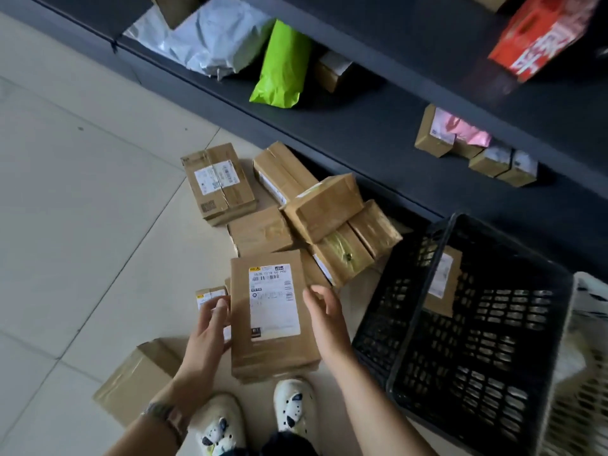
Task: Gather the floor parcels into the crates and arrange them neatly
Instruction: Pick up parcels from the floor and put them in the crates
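— Where is the labelled parcel (273, 311)?

— Dead centre, at twelve o'clock from the white shoes (294, 406), label up, its long side running away from the person. I can't tell whether it is lifted or lying on the brown edge that shows under its near end.

— And the hands?

— The left hand (207, 327) is at the parcel's nine o'clock side, fingers curled against that edge, clasping it. The right hand (324, 319) is at its three o'clock side, thumb over the edge, fingers loosely bent. Whether it actually grasps, I can't tell.

— The crates?

— The black crate (388, 317) stands on the floor at three o'clock of the parcel, just beside the right forearm. One brown parcel (442, 281) stands on edge against an inner wall. A white crate (585, 390) sits against it, further toward three o'clock, cut by the frame.

— What lies on the floor?

— A heap of brown boxes (324, 209) from eleven to one o'clock, several overlapping, against the foot of the dark shelf (362, 126). A small labelled box (209, 296) at ten o'clock is partly hidden by the left fingers. A plain box (131, 380) lies at eight o'clock, near the left wrist.

— On the shelf?

— A grey mailer (210, 44) and a green mailer (283, 64) near twelve o'clock, and a red box (539, 34) at two.
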`<act>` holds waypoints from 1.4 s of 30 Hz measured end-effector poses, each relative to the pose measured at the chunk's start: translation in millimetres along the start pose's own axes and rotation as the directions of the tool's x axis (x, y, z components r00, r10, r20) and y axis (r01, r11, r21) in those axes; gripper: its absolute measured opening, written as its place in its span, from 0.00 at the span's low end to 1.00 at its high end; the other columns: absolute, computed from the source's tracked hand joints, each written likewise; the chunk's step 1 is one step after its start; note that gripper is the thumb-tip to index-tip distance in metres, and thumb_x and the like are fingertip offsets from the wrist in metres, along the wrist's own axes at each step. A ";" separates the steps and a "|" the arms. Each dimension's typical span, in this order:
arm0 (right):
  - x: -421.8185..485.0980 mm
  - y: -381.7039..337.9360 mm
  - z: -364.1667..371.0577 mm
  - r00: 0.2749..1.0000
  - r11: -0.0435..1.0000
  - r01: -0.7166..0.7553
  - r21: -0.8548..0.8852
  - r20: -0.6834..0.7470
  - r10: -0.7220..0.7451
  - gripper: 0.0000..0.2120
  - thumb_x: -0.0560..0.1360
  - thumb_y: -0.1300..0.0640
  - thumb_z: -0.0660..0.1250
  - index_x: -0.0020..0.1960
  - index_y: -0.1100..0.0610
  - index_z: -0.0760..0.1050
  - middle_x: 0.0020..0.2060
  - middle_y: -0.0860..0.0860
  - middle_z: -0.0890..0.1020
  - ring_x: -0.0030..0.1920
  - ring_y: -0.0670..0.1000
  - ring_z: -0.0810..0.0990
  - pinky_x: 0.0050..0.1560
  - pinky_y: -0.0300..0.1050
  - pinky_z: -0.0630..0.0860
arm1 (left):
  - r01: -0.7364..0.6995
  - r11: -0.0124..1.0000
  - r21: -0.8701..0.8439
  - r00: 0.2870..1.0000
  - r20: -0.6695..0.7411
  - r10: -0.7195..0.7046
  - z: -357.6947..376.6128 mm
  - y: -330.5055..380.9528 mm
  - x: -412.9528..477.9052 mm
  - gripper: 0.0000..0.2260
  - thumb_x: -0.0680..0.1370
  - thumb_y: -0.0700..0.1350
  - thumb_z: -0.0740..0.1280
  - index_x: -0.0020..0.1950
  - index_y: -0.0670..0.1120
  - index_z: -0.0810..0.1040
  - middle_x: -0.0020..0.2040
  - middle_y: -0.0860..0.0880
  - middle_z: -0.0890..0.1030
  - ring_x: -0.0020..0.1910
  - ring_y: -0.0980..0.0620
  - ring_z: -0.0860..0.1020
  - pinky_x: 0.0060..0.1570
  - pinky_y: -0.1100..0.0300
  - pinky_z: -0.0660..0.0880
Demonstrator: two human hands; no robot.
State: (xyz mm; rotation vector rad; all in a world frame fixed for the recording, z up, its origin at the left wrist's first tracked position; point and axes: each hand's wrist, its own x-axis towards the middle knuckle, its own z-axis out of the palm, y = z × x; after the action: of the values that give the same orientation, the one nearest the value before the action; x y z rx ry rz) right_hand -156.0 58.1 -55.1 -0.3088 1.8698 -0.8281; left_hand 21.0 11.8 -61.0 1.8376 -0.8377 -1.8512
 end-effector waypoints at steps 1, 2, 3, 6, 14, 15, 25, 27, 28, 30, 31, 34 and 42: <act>-14.0 -17.0 -10.5 1.000 0.998 0.021 0.057 -0.011 -0.020 0.10 0.80 0.50 0.64 0.60 0.52 0.74 0.57 0.50 0.76 0.54 0.45 0.75 0.47 0.31 0.68 | -0.049 0.999 0.022 0.999 0.000 0.049 8.3 24.3 -14.9 0.10 0.82 0.53 0.58 0.57 0.52 0.75 0.51 0.46 0.79 0.50 0.51 0.79 0.46 0.54 0.77; -30.0 -36.4 -22.4 0.999 0.992 0.041 0.117 -0.013 -0.040 0.10 0.80 0.52 0.65 0.61 0.52 0.73 0.57 0.50 0.77 0.54 0.45 0.76 0.47 0.31 0.70 | -0.101 0.994 0.042 0.995 -0.002 0.101 16.5 48.8 -29.2 0.08 0.82 0.53 0.60 0.56 0.52 0.75 0.50 0.46 0.79 0.50 0.51 0.79 0.44 0.55 0.77; -45.0 -55.8 -35.3 0.998 0.982 0.062 0.176 -0.013 -0.061 0.10 0.80 0.55 0.66 0.61 0.51 0.72 0.56 0.50 0.78 0.54 0.46 0.77 0.47 0.32 0.71 | -0.151 0.988 0.045 0.989 0.004 0.151 24.7 73.7 -43.6 0.06 0.81 0.51 0.62 0.54 0.53 0.75 0.49 0.47 0.78 0.49 0.50 0.78 0.41 0.59 0.77; -87.8 -114.4 -80.5 0.989 0.934 0.148 0.324 -0.034 -0.145 0.13 0.78 0.61 0.68 0.58 0.48 0.72 0.50 0.42 0.83 0.50 0.42 0.82 0.47 0.36 0.77 | -0.265 0.963 0.053 0.961 0.093 0.259 60.3 154.5 -91.2 0.06 0.77 0.47 0.69 0.49 0.58 0.76 0.57 0.46 0.74 0.54 0.48 0.78 0.39 0.60 0.79; -137.8 -151.1 -251.3 0.957 0.888 0.271 0.371 -0.203 -0.207 0.31 0.74 0.68 0.70 0.69 0.46 0.66 0.60 0.43 0.81 0.55 0.39 0.81 0.51 0.36 0.79 | -0.415 0.900 0.131 0.844 0.425 0.327 219.7 234.5 -189.5 0.16 0.71 0.32 0.66 0.55 0.46 0.69 0.62 0.48 0.74 0.59 0.52 0.73 0.40 0.69 0.75; -134.9 -138.2 -274.1 0.950 0.880 0.266 0.394 -0.263 -0.170 0.28 0.74 0.66 0.71 0.68 0.47 0.67 0.57 0.44 0.82 0.53 0.39 0.82 0.48 0.36 0.80 | -0.400 0.901 0.167 0.840 0.461 0.288 244.9 219.9 -194.4 0.18 0.72 0.30 0.66 0.59 0.43 0.68 0.60 0.48 0.74 0.58 0.53 0.73 0.40 0.71 0.75; 20.2 99.4 -415.0 0.812 0.977 0.014 0.211 -0.573 0.113 0.19 0.78 0.55 0.68 0.68 0.54 0.72 0.59 0.52 0.81 0.55 0.52 0.80 0.51 0.48 0.77 | -0.107 0.926 0.362 0.821 0.558 -0.123 461.8 -21.7 -117.0 0.19 0.75 0.33 0.63 0.64 0.47 0.72 0.55 0.46 0.81 0.50 0.50 0.81 0.51 0.50 0.79; 54.5 131.1 -429.8 0.804 0.985 -0.004 0.175 -0.585 0.108 0.20 0.79 0.54 0.66 0.70 0.55 0.70 0.60 0.52 0.80 0.56 0.52 0.79 0.51 0.46 0.74 | -0.093 0.913 0.396 0.813 0.560 -0.160 490.3 -54.1 -92.8 0.18 0.75 0.33 0.63 0.60 0.52 0.72 0.50 0.50 0.81 0.48 0.51 0.80 0.53 0.50 0.78; 70.6 145.0 -434.7 0.804 0.989 0.004 0.146 -0.589 0.083 0.21 0.80 0.55 0.66 0.72 0.55 0.69 0.61 0.51 0.80 0.58 0.52 0.79 0.52 0.45 0.74 | -0.072 0.912 0.403 0.814 0.552 -0.179 501.6 -66.5 -80.9 0.19 0.76 0.32 0.62 0.59 0.54 0.69 0.48 0.53 0.80 0.46 0.53 0.79 0.49 0.56 0.78; 93.4 160.6 -440.2 0.819 0.997 0.019 0.069 -0.574 0.024 0.25 0.80 0.57 0.65 0.75 0.53 0.65 0.67 0.51 0.77 0.65 0.52 0.76 0.61 0.47 0.76 | -0.057 0.904 0.423 0.814 0.544 -0.204 516.6 -86.8 -58.5 0.23 0.76 0.32 0.62 0.65 0.55 0.65 0.49 0.57 0.78 0.46 0.58 0.78 0.43 0.66 0.78; 101.4 165.8 -441.6 0.835 0.999 0.025 0.025 -0.550 -0.007 0.28 0.80 0.59 0.65 0.77 0.52 0.61 0.71 0.50 0.72 0.70 0.52 0.72 0.68 0.49 0.72 | -0.090 0.891 0.445 0.794 0.572 -0.206 521.2 -94.2 -49.6 0.25 0.76 0.33 0.62 0.70 0.54 0.66 0.52 0.57 0.79 0.49 0.57 0.78 0.44 0.67 0.76; 105.0 165.3 -444.2 0.865 0.998 0.054 -0.012 -0.500 -0.052 0.35 0.79 0.64 0.64 0.80 0.51 0.51 0.78 0.46 0.59 0.78 0.47 0.57 0.77 0.44 0.55 | -0.293 0.772 0.564 0.770 0.618 -0.159 521.0 -109.7 -31.5 0.23 0.77 0.37 0.61 0.68 0.56 0.71 0.66 0.55 0.75 0.55 0.58 0.76 0.48 0.68 0.71; 35.0 102.0 -418.3 0.952 0.992 0.067 0.107 -0.303 -0.032 0.30 0.80 0.62 0.63 0.77 0.42 0.58 0.74 0.45 0.68 0.65 0.50 0.76 0.52 0.35 0.77 | -0.207 0.858 0.471 0.932 0.361 0.027 447.5 -53.0 -62.7 0.09 0.77 0.37 0.63 0.46 0.50 0.80 0.48 0.48 0.82 0.49 0.48 0.78 0.48 0.58 0.70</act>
State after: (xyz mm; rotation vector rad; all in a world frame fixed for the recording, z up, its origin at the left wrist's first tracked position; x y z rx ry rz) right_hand -525.3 282.0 -47.2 -0.1630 2.0911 -1.0626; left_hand -411.6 152.4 -68.3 1.6937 -1.6605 -2.0373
